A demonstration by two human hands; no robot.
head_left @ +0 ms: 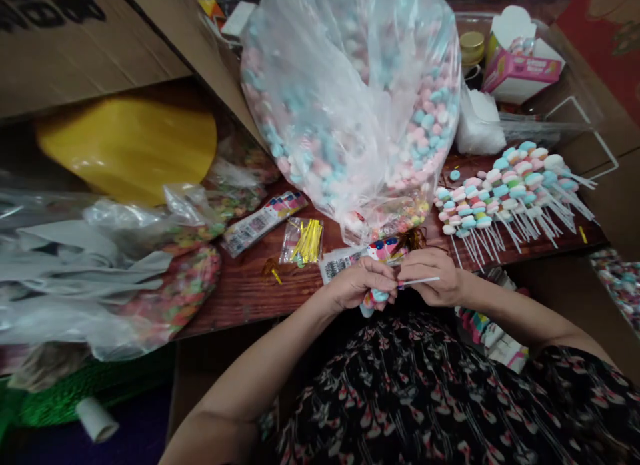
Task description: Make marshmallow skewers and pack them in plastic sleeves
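Note:
My left hand [364,282] is closed around a candy skewer [379,296], whose pastel pink, blue and white sweets show below the fingers. Its white stick [423,280] points right, across the fingers of my right hand [433,275]. That hand is closed too, its fingertips pinched at the base of the sweets, where small details are hidden. Just behind my hands lies a stack of printed packets [343,262], with gold ties [415,240] beside it. A clear bag of yellow twist ties [307,240] rests to the left.
A large clear bag of pastel sweets [430,128] stands at the back. Several finished candy skewers [513,185] lie in a pile on the right. Leftward are more printed packets [263,222], a bag of fruit-coloured sweets [195,285] and a cardboard box [130,45]. The table's front edge runs near my forearms.

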